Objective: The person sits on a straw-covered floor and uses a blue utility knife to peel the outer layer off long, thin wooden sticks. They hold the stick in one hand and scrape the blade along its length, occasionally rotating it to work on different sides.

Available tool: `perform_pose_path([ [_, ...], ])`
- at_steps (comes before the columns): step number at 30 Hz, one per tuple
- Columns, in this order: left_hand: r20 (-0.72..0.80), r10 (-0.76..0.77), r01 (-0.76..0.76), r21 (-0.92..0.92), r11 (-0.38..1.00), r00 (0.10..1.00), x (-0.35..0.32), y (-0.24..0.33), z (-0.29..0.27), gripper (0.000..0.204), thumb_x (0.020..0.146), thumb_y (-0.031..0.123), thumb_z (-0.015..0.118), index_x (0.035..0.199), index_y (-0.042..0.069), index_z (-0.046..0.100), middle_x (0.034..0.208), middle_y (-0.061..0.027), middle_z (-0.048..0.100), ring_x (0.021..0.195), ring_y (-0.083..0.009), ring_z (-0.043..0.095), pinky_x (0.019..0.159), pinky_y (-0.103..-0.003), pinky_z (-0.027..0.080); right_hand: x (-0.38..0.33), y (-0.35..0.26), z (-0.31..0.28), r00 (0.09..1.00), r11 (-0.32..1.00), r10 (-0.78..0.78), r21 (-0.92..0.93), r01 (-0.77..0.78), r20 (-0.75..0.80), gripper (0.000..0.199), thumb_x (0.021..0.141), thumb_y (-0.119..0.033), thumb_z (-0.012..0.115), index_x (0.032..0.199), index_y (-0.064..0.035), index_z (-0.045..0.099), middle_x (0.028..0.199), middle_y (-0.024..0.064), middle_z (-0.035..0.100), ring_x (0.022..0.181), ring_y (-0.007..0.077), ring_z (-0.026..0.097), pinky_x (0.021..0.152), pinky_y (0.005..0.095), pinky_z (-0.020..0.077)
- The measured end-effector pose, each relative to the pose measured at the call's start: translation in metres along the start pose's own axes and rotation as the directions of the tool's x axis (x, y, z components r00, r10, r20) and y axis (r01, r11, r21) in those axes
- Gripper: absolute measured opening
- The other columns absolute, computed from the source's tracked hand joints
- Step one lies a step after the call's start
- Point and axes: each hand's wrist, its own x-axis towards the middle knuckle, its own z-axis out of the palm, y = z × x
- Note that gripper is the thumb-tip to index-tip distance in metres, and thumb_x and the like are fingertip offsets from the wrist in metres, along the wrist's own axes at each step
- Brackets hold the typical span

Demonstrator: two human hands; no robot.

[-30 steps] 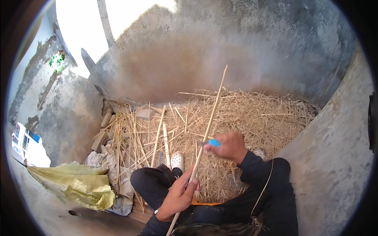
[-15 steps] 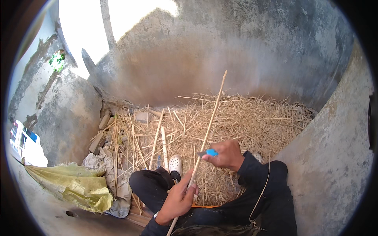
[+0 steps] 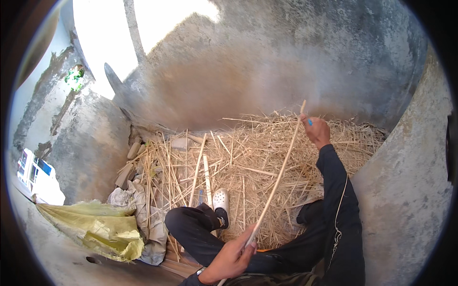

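Observation:
A long, thin, pale bamboo stick (image 3: 277,182) slants from my lap up and away to the right. My left hand (image 3: 232,260) is closed round its lower part, near my left thigh. Close to the stick's far tip is my right hand (image 3: 317,132), closed on a small knife (image 3: 310,122). Only a bit of the knife's blue handle shows; its blade is hidden by the fingers or too small to make out.
Pale shavings and strips (image 3: 305,164) cover the floor before me. Longer split pieces (image 3: 207,176) lie to the left, beside my white clog (image 3: 221,199). A yellow sack (image 3: 95,226) lies at left. A concrete wall (image 3: 229,71) closes the far side.
My right hand has slid with the knife along the stick toward its far tip. My left hand and the stick's lower part have shifted slightly right and nearer to me.

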Motion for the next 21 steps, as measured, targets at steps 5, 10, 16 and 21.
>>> perform_pose_path([
  [5, 0.06, 0.01, 0.006, -0.275, 0.961, 0.998, -0.008, -0.024, 0.011, 0.048, 0.099, 0.014, 0.043, 0.143, 0.0, 0.029, 0.079, -0.0023, 0.05, 0.061, -0.0062, 0.043, 0.056, -0.021, 0.039, 0.024, 0.085, -0.008, 0.934, 0.94, 0.334, 0.123, -0.32, -0.128, 0.087, 0.085, -0.078, 0.024, 0.052, -0.003, 0.052, 0.049, 0.0124, 0.047, 0.05, 0.0279, 0.052, 0.051, 0.0444, 0.039],
  [10, 0.076, -0.195, 0.184, -0.759, 0.625, 0.978, 0.015, -0.021, -0.02, 0.044, 0.098, 0.013, 0.043, 0.139, -0.003, 0.034, 0.075, -0.0039, 0.048, 0.048, -0.002, 0.033, 0.045, -0.018, 0.031, -0.02, -0.003, -0.012, 0.986, 0.976, 0.058, 0.199, -0.088, 0.153, 0.077, 0.087, -0.072, 0.037, 0.049, -0.0063, 0.049, 0.044, 0.0043, 0.039, 0.04, 0.019, 0.035, 0.043, 0.0368, 0.031],
  [16, 0.088, -0.084, 0.12, -0.81, 0.574, 0.993, 0.029, -0.014, -0.03, 0.045, 0.1, 0.019, 0.042, 0.139, -0.001, 0.033, 0.077, -0.0021, 0.049, 0.044, -0.0039, 0.033, 0.045, -0.019, 0.034, -0.147, -0.143, -0.04, 0.802, 0.782, -0.585, 0.35, 0.515, 0.125, 0.065, 0.077, -0.07, 0.057, 0.052, -0.01, 0.054, 0.045, 0.0085, 0.049, 0.042, 0.0269, 0.055, 0.042, 0.0375, 0.0426],
  [21, 0.025, -0.129, 0.101, -0.773, 0.626, 0.991, 0.034, -0.007, -0.026, 0.046, 0.1, 0.022, 0.041, 0.138, -0.003, 0.034, 0.075, -0.0031, 0.048, 0.044, -0.0038, 0.033, 0.045, -0.019, 0.034, -0.137, -0.135, -0.029, 0.831, 0.797, -0.556, 0.3, 0.524, 0.025, 0.064, 0.076, -0.071, 0.057, 0.052, -0.0113, 0.056, 0.043, 0.007, 0.049, 0.038, 0.0247, 0.055, 0.038, 0.0359, 0.0405],
])
